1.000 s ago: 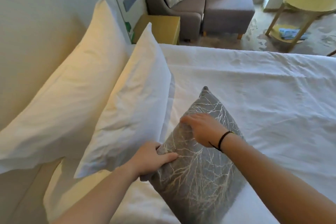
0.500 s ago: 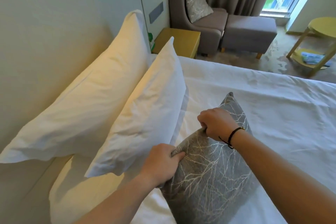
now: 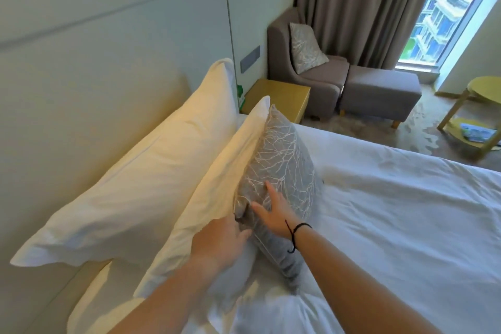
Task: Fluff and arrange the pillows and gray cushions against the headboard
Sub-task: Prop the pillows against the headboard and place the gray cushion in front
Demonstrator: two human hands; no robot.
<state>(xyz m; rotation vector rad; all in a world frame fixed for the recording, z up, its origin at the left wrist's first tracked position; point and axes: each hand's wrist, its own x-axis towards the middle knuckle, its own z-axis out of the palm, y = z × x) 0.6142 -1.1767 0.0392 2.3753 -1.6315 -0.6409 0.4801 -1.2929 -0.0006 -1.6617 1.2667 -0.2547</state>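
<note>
A gray cushion (image 3: pixel 284 160) with a pale branch pattern stands on edge, leaning against the front white pillow (image 3: pixel 222 176). Behind that, a larger white pillow (image 3: pixel 151 171) rests against the pale headboard (image 3: pixel 95 76). My right hand (image 3: pixel 273 211) lies flat on the cushion's face with its fingers spread. My left hand (image 3: pixel 222 238) holds the cushion's near edge, where it meets the front pillow. Another white pillow (image 3: pixel 108 295) lies flat under the standing ones at the lower left.
The white bed sheet (image 3: pixel 393 225) stretches to the right. Past the bed stand a yellow nightstand (image 3: pixel 282 95), a gray armchair (image 3: pixel 322 81) holding a second patterned cushion (image 3: pixel 306 47), a gray ottoman (image 3: pixel 379 92) and a round yellow table (image 3: pixel 482 106).
The gray cushion went from lying tilted on the bed to standing against the front white pillow. My right hand let go of its top edge and now presses flat on its face.
</note>
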